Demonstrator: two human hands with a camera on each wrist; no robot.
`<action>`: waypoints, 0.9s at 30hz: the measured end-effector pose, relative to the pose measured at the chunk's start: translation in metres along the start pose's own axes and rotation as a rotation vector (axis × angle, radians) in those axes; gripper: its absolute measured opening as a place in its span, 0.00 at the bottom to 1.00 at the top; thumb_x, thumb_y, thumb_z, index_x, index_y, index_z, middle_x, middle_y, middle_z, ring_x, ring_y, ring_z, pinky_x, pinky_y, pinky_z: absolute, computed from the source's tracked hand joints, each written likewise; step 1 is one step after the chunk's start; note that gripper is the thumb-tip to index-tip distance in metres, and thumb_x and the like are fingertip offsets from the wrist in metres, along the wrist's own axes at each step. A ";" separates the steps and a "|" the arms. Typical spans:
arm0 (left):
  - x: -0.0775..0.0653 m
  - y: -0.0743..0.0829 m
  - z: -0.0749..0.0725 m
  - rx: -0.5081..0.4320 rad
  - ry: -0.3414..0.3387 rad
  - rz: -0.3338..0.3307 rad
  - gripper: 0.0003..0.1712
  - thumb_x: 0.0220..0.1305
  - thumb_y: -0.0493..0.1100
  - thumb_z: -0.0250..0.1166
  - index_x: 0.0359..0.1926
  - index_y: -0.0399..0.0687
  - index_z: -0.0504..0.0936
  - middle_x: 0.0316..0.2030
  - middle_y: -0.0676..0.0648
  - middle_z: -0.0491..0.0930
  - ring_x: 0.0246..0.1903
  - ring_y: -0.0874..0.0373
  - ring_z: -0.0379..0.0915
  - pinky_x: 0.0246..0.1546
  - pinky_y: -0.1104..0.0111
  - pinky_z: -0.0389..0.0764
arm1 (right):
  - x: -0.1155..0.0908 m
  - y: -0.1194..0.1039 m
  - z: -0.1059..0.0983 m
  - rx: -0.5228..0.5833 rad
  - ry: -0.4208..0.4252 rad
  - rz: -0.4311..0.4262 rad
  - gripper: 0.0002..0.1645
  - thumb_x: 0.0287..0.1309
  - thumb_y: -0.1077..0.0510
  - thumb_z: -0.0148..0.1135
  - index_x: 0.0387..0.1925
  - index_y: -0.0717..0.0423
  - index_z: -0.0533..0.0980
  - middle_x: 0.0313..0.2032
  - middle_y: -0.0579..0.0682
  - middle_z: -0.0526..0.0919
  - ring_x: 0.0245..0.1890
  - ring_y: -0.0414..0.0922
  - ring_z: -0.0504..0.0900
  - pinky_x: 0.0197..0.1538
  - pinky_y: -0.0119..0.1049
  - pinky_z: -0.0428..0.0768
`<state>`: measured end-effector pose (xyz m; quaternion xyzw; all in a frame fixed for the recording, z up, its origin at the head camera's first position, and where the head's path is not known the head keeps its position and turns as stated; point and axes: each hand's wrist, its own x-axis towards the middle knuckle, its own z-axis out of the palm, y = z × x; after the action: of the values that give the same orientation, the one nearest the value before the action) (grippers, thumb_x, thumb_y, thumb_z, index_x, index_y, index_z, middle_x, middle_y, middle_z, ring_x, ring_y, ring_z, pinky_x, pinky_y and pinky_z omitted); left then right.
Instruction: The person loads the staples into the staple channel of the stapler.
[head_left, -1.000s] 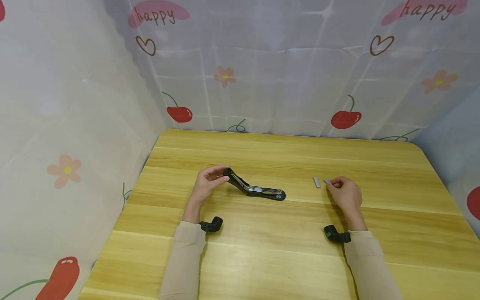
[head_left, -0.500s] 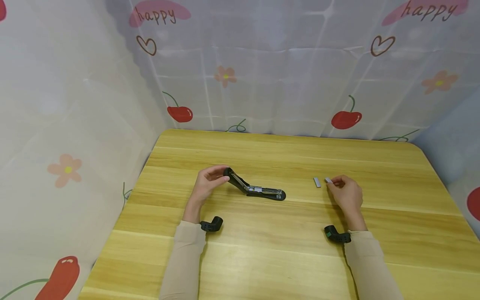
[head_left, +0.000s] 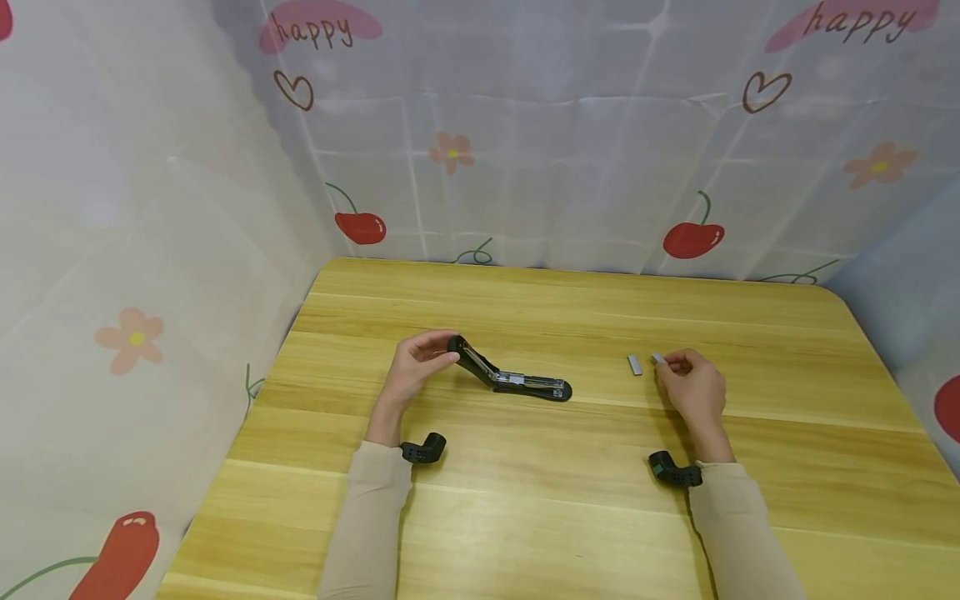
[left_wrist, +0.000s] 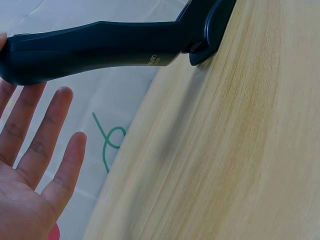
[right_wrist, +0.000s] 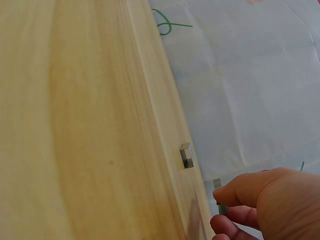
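A black stapler lies opened wide on the table, its metal staple channel exposed. My left hand pinches the end of its raised top arm between thumb and fingers. In the left wrist view the stapler's arm spans the top, and the lower fingers extend below it. On the right, my right hand pinches a small silver strip of staples between thumb and fingertips. A second staple strip lies on the table just left of that hand.
The wooden table reaches back to a white curtain printed with cherries, flowers and hearts. Black wrist cameras are strapped at both sleeves.
My right hand has shifted very slightly up and right, with the pinched staple strip tilting a little. The left hand and the stapler have stayed put.
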<state>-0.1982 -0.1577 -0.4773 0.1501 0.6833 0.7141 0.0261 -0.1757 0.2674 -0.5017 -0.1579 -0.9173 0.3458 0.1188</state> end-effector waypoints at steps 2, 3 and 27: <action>0.000 0.000 0.000 0.003 0.000 0.001 0.22 0.61 0.29 0.65 0.56 0.25 0.76 0.45 0.59 0.81 0.45 0.64 0.77 0.47 0.73 0.80 | 0.000 0.000 0.000 0.008 0.014 -0.001 0.13 0.61 0.55 0.62 0.40 0.62 0.81 0.37 0.60 0.85 0.32 0.51 0.80 0.32 0.34 0.69; 0.000 0.000 0.000 0.004 0.001 0.002 0.22 0.61 0.29 0.65 0.56 0.24 0.76 0.45 0.59 0.81 0.45 0.64 0.77 0.47 0.73 0.80 | 0.000 0.000 0.000 0.010 0.023 -0.003 0.13 0.61 0.55 0.62 0.40 0.62 0.81 0.36 0.60 0.85 0.32 0.51 0.80 0.32 0.34 0.69; 0.000 0.001 0.001 -0.011 -0.005 0.007 0.22 0.61 0.29 0.65 0.56 0.24 0.76 0.44 0.60 0.81 0.44 0.64 0.77 0.47 0.73 0.80 | -0.004 -0.013 0.009 0.128 0.130 -0.141 0.08 0.57 0.59 0.66 0.36 0.61 0.83 0.31 0.58 0.86 0.21 0.23 0.67 0.27 0.20 0.66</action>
<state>-0.1973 -0.1571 -0.4760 0.1539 0.6788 0.7176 0.0261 -0.1772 0.2513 -0.4999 -0.1072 -0.8925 0.3835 0.2118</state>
